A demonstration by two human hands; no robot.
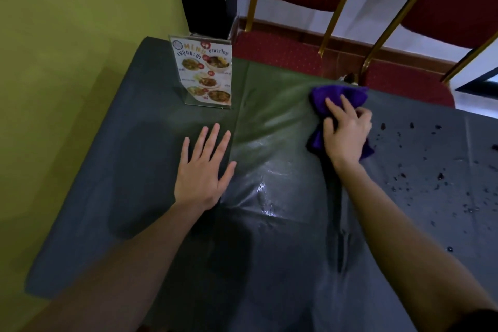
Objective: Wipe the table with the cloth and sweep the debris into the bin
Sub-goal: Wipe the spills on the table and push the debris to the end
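Observation:
A dark, shiny cover lies over the table (pixel 140 143). My right hand (pixel 346 131) grips a bunched purple cloth (pixel 339 97) and presses it on the table near the far edge. My left hand (pixel 203 170) lies flat on the table with straight, spread fingers, left of a crease in the cover. Several dark crumbs of debris (pixel 436 178) are scattered on the table to the right of the cloth. No bin shows in the head view.
A clear menu stand (pixel 204 73) stands upright at the far left of the table. A green wall (pixel 67 48) runs along the left side. Red chairs with gold frames (pixel 283 54) stand behind the far edge.

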